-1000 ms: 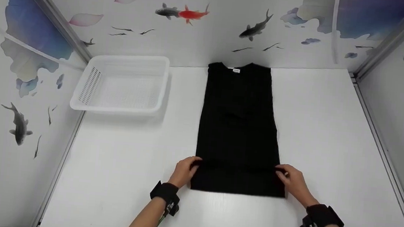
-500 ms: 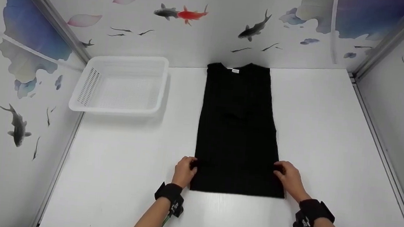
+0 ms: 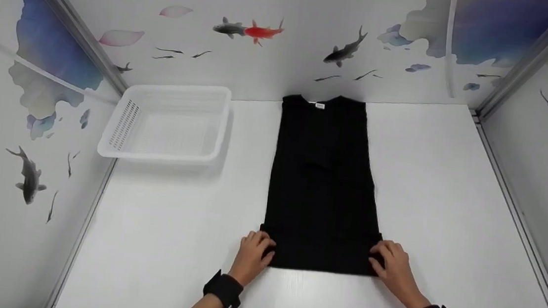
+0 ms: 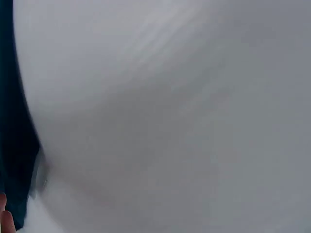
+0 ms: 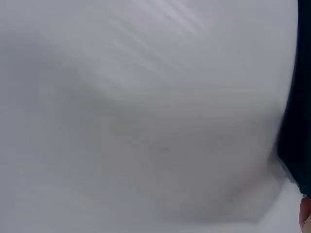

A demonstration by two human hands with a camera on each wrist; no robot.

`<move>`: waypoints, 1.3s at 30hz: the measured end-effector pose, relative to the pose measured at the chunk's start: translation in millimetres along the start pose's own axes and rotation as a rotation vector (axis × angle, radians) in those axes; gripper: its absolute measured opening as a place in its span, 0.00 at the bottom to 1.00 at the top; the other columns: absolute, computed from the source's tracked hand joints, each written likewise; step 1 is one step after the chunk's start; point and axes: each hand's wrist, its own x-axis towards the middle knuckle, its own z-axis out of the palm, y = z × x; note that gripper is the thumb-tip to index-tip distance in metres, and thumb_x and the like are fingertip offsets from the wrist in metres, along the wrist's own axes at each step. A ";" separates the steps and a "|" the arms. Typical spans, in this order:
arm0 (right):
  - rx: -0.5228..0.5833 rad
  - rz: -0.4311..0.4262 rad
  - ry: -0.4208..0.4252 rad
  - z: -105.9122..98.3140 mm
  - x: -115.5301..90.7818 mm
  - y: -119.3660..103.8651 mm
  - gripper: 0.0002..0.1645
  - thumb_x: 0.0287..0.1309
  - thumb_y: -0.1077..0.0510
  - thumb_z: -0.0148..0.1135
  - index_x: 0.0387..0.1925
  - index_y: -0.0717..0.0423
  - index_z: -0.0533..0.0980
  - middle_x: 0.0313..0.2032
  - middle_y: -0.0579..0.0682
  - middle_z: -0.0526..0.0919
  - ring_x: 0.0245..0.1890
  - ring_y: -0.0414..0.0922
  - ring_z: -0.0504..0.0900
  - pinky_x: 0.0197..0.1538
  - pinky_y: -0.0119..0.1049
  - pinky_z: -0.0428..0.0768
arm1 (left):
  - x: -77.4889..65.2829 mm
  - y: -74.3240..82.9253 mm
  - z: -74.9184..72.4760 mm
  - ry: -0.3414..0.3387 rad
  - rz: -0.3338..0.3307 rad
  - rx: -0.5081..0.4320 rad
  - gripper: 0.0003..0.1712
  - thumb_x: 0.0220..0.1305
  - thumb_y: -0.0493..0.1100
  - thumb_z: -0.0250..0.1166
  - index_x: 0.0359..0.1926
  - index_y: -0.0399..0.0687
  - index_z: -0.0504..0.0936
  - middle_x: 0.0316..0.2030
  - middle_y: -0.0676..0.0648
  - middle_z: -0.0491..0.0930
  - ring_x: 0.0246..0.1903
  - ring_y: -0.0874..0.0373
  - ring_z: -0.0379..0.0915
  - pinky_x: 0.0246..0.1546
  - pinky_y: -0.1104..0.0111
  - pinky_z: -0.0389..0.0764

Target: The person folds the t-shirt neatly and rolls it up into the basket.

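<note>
A black shirt (image 3: 321, 188) lies flat as a long panel on the white table, its neckline with a white label at the far end. My left hand (image 3: 254, 254) pinches the shirt's left side near the bottom hem. At the right side, level with it, my right hand (image 3: 394, 268) pinches the cloth with thumb and fingers. Small bits of fabric stick out just above both hands. Only fingertips (image 4: 7, 221) and a dark strip of shirt show in the left wrist view; the right wrist view likewise catches one fingertip (image 5: 305, 213) beside the cloth.
A white perforated plastic basket (image 3: 172, 125) stands at the back left of the white table (image 3: 173, 224). Panels printed with fish and petals wall in the back, left and right sides. The shirt's neckline reaches the back wall (image 3: 261, 73).
Both hands have moved down along the shirt's sides toward the hem. The cloth bunches at the lower sides, and the hem looks narrower between the hands. The head view has tilted slightly.
</note>
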 end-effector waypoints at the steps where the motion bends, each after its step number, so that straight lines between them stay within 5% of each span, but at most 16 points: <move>1: 0.003 -0.032 -0.019 -1.6 -5.7 -1.2 0.21 0.28 0.69 0.74 0.29 0.55 0.75 0.34 0.51 0.75 0.33 0.46 0.72 0.31 0.38 0.68 | -5.7 0.4 -1.2 -0.029 0.047 -0.002 0.13 0.48 0.42 0.70 0.35 0.51 0.77 0.39 0.51 0.72 0.38 0.58 0.66 0.34 0.68 0.66; 8: -0.049 -0.136 -0.097 -8.2 -29.7 1.0 0.25 0.25 0.65 0.75 0.35 0.55 0.79 0.38 0.51 0.76 0.38 0.47 0.75 0.33 0.42 0.71 | -28.1 -6.9 -5.6 -0.173 0.141 0.006 0.17 0.47 0.46 0.70 0.40 0.52 0.78 0.43 0.52 0.74 0.44 0.59 0.69 0.40 0.66 0.68; 16: -0.095 -0.199 -0.044 -6.8 -28.9 7.6 0.19 0.27 0.69 0.67 0.31 0.61 0.80 0.34 0.52 0.78 0.34 0.49 0.76 0.33 0.44 0.74 | -18.6 -13.1 -4.5 -0.095 0.239 0.085 0.10 0.43 0.40 0.71 0.31 0.48 0.83 0.34 0.53 0.78 0.36 0.61 0.74 0.38 0.70 0.72; 21: -0.072 -0.175 -0.023 -11.2 -26.8 4.7 0.15 0.26 0.69 0.70 0.26 0.57 0.80 0.30 0.49 0.80 0.33 0.46 0.76 0.34 0.43 0.72 | -13.6 -10.2 -7.1 -0.058 0.236 0.052 0.06 0.41 0.37 0.70 0.25 0.48 0.83 0.27 0.55 0.78 0.29 0.63 0.74 0.33 0.73 0.71; 29: 0.030 -0.098 -0.117 -31.6 -30.6 -7.2 0.17 0.26 0.70 0.70 0.23 0.51 0.77 0.24 0.40 0.78 0.27 0.37 0.74 0.31 0.38 0.70 | -18.9 -2.2 -26.9 -0.232 0.197 -0.115 0.06 0.44 0.37 0.67 0.28 0.47 0.82 0.25 0.55 0.80 0.23 0.66 0.72 0.24 0.78 0.69; 34: 0.171 0.065 -0.146 -41.3 -17.1 -11.3 0.15 0.32 0.73 0.66 0.25 0.55 0.79 0.24 0.39 0.79 0.27 0.33 0.74 0.29 0.33 0.72 | -6.3 -3.4 -34.9 -0.130 0.208 -0.192 0.06 0.43 0.35 0.67 0.27 0.47 0.81 0.24 0.55 0.79 0.22 0.67 0.72 0.24 0.79 0.70; 39: 0.178 0.172 -0.081 -42.4 9.7 -7.5 0.13 0.36 0.74 0.63 0.27 0.58 0.79 0.26 0.41 0.80 0.30 0.34 0.75 0.33 0.29 0.72 | 19.7 -9.5 -36.8 -0.029 0.176 -0.263 0.08 0.44 0.31 0.65 0.29 0.44 0.79 0.25 0.53 0.78 0.24 0.66 0.73 0.27 0.80 0.72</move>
